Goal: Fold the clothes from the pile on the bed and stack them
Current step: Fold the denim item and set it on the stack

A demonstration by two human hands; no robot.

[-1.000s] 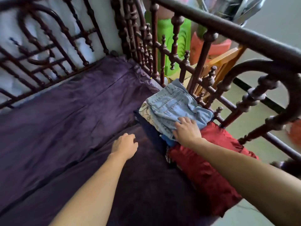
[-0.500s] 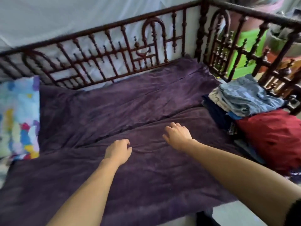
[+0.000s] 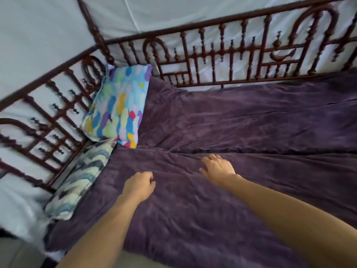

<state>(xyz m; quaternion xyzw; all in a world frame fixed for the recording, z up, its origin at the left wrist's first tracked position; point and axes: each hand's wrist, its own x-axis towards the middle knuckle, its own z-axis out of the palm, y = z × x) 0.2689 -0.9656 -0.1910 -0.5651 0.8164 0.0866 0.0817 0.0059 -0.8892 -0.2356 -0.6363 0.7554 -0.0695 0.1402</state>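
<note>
— Well, how are the hands seen?

— Both are stretched out over a dark purple plush blanket (image 3: pixel 251 117), which is spread wide inside a dark red-brown bed rail (image 3: pixel 212 55) of turned spindles and arches. The left hand (image 3: pixel 138 185) is held low over the near part of the blanket. Its fingers are loosely curled under, and nothing is held in it.

— And the right hand?

— The right hand (image 3: pixel 217 168) is placed a little farther in, just short of a long crease (image 3: pixel 270 150) that is drawn across the blanket. Its fingers are slightly bent and spread, and nothing is gripped. Whether the fabric is touched by the fingertips cannot be told.

— Where are the clothes to be folded?

— Their place cannot be told from this view.

— What else is shown?

— A rectangular pillow (image 3: pixel 119 105) printed with bright blue, yellow, pink and green patches is propped in the far left corner against the rail. A second pillow (image 3: pixel 83 176), patterned in blue, grey and cream waves, is laid just in front of it along the left side, and the two are pressed together at one corner. Pale white fabric (image 3: pixel 48 26) is seen behind the rail on both sides.
</note>
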